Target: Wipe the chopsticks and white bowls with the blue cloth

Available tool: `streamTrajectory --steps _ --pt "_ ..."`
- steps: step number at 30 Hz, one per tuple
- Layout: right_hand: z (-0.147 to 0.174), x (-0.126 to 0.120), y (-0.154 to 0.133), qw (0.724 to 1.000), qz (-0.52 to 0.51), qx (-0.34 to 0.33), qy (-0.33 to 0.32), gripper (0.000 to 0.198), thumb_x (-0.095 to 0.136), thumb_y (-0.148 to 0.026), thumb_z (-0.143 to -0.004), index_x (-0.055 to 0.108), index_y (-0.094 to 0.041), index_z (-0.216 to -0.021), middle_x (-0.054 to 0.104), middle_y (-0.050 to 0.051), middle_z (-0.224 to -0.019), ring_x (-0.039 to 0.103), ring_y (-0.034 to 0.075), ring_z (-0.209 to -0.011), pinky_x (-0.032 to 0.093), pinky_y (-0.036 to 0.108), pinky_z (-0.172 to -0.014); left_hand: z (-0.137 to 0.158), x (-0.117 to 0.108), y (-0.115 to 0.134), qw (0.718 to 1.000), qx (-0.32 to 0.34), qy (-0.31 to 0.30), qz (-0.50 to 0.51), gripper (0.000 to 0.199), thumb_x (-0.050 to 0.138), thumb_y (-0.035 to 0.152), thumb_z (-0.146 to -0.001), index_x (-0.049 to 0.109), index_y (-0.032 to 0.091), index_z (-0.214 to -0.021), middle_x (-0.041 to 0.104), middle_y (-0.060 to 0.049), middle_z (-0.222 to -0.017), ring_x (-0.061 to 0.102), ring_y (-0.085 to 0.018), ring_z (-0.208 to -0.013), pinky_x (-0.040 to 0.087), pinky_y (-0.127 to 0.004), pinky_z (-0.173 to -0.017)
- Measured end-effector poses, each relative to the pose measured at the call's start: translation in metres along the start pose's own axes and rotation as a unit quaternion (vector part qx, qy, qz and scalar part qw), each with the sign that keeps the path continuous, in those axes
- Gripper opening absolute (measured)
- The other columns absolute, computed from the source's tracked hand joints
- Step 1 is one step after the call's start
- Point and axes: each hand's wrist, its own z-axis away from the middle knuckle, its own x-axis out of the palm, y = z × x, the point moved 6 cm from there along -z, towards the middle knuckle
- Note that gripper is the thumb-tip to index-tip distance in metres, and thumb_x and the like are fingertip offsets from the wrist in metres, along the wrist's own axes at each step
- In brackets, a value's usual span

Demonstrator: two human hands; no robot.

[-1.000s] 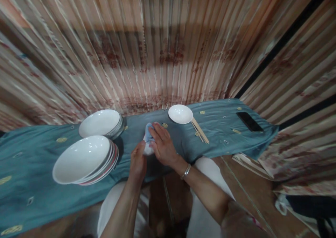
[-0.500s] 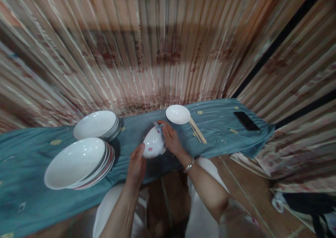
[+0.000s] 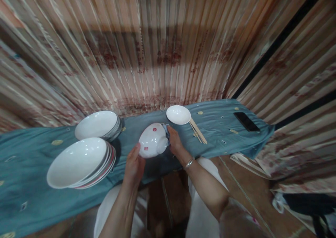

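Note:
A small white bowl (image 3: 151, 141) with red marks is tilted over the table, its outside and foot ring turned toward me. My left hand (image 3: 133, 164) grips its rim at the left, fingers closed and partly hidden beneath. At the bowl's right side, my right hand (image 3: 174, 140) is closed on a bluish-grey cloth (image 3: 166, 127) held close to the foot. Much of the cloth is hidden by the hand and bowl. Just beyond the right hand, another white bowl (image 3: 178, 114) sits upright beside several light wooden chopsticks (image 3: 198, 131).
On the left stand a near stack of white dishes (image 3: 77, 162) and a farther stack of white dishes (image 3: 97, 124). A black phone (image 3: 246, 121) lies at the right on the teal tablecloth (image 3: 217, 126). Behind the table hangs a patterned curtain (image 3: 168, 48).
My right hand with the cloth has moved from the bowl's upper wall down and right to its foot. The bowl has shifted slightly left and turned, uncovering its foot ring.

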Motion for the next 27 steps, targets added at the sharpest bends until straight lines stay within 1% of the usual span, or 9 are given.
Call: streamTrajectory --steps 2,5,10,14,16,18,22,25,27 --pt "0.002 0.0 0.013 0.998 -0.035 0.049 0.01 0.02 0.056 -0.037 -0.082 0.065 -0.02 -0.085 0.072 -0.001 -0.082 0.064 0.018 -0.096 0.05 0.032 -0.089 -0.001 -0.001 0.002 1.0 0.009 0.002 0.007 0.039 0.08 0.04 -0.067 0.075 0.011 -0.092 0.076 -0.013 -0.098 0.062 -0.029 -0.116 0.044 -0.042 -0.105" --pt "0.008 0.005 0.029 0.988 -0.088 0.125 -0.001 0.022 0.052 -0.038 -0.085 0.064 -0.02 -0.086 0.069 -0.003 -0.073 0.066 0.018 -0.09 0.053 0.03 -0.082 -0.003 -0.001 0.003 1.0 0.015 -0.004 0.015 0.038 0.079 0.039 -0.07 0.075 0.011 -0.095 0.075 -0.013 -0.102 0.061 -0.028 -0.117 0.042 -0.042 -0.106" --pt "0.02 0.015 0.04 0.966 -0.156 0.206 0.007 0.019 0.046 -0.031 -0.089 0.06 -0.021 -0.081 0.064 -0.004 -0.061 0.066 0.016 -0.073 0.055 0.027 -0.07 -0.003 -0.001 0.004 1.0 0.018 -0.004 0.016 0.038 0.079 0.039 -0.069 0.075 0.012 -0.095 0.076 -0.012 -0.1 0.063 -0.027 -0.115 0.043 -0.039 -0.105" --pt "0.03 0.019 0.045 0.946 -0.175 0.272 0.015 0.018 0.046 -0.031 -0.09 0.058 -0.021 -0.082 0.063 -0.004 -0.061 0.062 0.014 -0.06 0.054 0.025 -0.061 -0.004 -0.002 0.006 1.0 0.025 0.001 0.01 0.038 0.079 0.041 -0.068 0.074 0.013 -0.093 0.076 -0.011 -0.099 0.062 -0.026 -0.115 0.045 -0.037 -0.103" --pt "0.036 0.022 0.047 0.937 -0.176 0.301 0.006 0.018 0.045 -0.032 -0.091 0.057 -0.021 -0.083 0.064 -0.003 -0.063 0.06 0.014 -0.057 0.054 0.026 -0.058 -0.004 -0.002 0.007 1.0 0.029 0.0 0.007 0.039 0.08 0.041 -0.067 0.074 0.013 -0.093 0.076 -0.011 -0.098 0.062 -0.027 -0.116 0.046 -0.036 -0.102" --pt "0.043 0.025 0.051 0.928 -0.18 0.326 -0.008 0.017 0.045 -0.033 -0.09 0.056 -0.021 -0.086 0.065 -0.001 -0.066 0.061 0.016 -0.058 0.055 0.03 -0.057 -0.004 -0.002 0.008 0.999 0.035 0.0 0.005 0.039 0.08 0.042 -0.067 0.074 0.013 -0.092 0.076 -0.011 -0.096 0.061 -0.027 -0.117 0.047 -0.036 -0.101" --pt "0.056 0.034 0.06 0.905 -0.208 0.369 -0.038 0.017 0.043 -0.031 -0.089 0.056 -0.021 -0.088 0.067 0.002 -0.072 0.064 0.019 -0.064 0.056 0.035 -0.057 -0.003 -0.002 0.009 0.999 0.036 0.0 -0.009 0.033 0.076 0.04 -0.072 0.073 0.015 -0.092 0.076 -0.01 -0.098 0.06 -0.027 -0.118 0.048 -0.035 -0.1" --pt "0.064 0.042 0.064 0.89 -0.23 0.386 -0.073 0.02 0.041 -0.03 -0.089 0.058 -0.019 -0.092 0.069 0.004 -0.079 0.066 0.02 -0.07 0.057 0.037 -0.063 -0.002 -0.002 0.009 1.0 0.027 0.003 -0.008 0.029 0.075 0.039 -0.073 0.073 0.017 -0.091 0.076 -0.01 -0.096 0.061 -0.027 -0.117 0.048 -0.036 -0.099" --pt "0.067 0.046 0.064 0.884 -0.245 0.39 -0.084 0.022 0.04 -0.03 -0.089 0.059 -0.019 -0.093 0.07 0.005 -0.08 0.067 0.02 -0.071 0.057 0.039 -0.067 -0.002 -0.002 0.009 1.0 0.025 0.01 -0.009 0.028 0.074 0.038 -0.074 0.073 0.017 -0.091 0.076 -0.009 -0.094 0.062 -0.027 -0.115 0.048 -0.035 -0.098"
